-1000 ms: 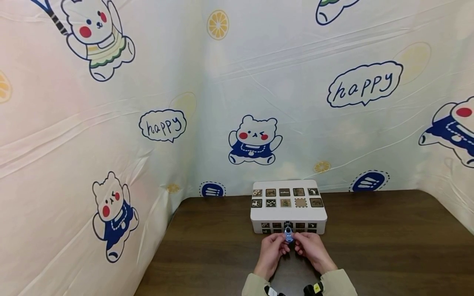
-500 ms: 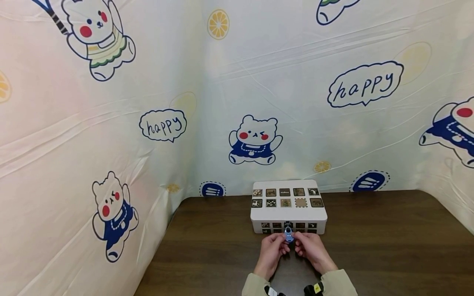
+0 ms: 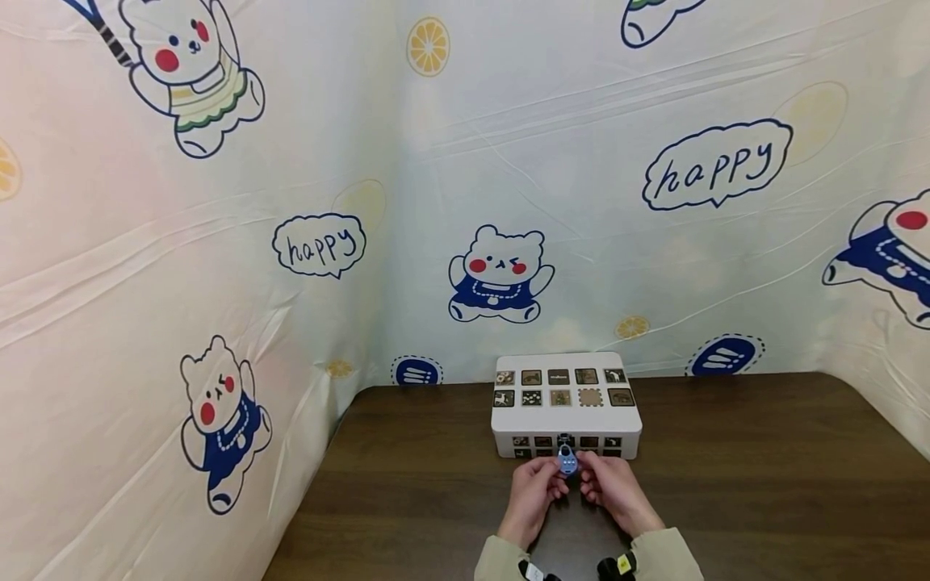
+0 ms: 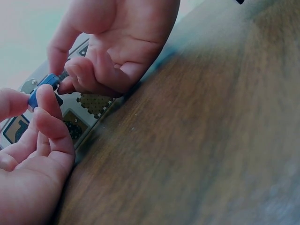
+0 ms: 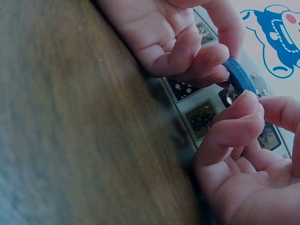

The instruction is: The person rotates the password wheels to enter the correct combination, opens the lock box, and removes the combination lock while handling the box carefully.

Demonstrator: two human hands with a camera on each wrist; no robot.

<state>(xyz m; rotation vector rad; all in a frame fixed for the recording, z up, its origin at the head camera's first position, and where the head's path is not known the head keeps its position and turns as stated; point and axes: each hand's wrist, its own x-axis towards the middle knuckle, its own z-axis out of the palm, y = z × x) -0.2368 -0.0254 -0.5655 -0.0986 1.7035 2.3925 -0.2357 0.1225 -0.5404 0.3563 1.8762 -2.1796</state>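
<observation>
A small blue padlock (image 3: 567, 462) with a loop at its top is at the front of a white box (image 3: 567, 420) printed with small dark picture squares. My left hand (image 3: 532, 494) pinches one side of the padlock with thumb and fingertips. From the other side, my right hand (image 3: 613, 491) pinches it too, its remaining fingers curled below. Seen edge-on in the right wrist view, the padlock (image 5: 240, 77) lies between both sets of fingertips, close to a metal latch plate (image 5: 258, 83) on the box. Fingers partly cover the padlock in both wrist views.
The box stands on a dark wooden table (image 3: 407, 484), near its back edge. Behind and to the left hangs a pale cloth (image 3: 392, 282) with bear drawings and the word "happy". Dark straps with small devices sit at both sleeved wrists.
Over the last half second, my right hand has shifted very slightly to the right and the padlock's face looks slightly turned. The left hand and the box stay where they were.
</observation>
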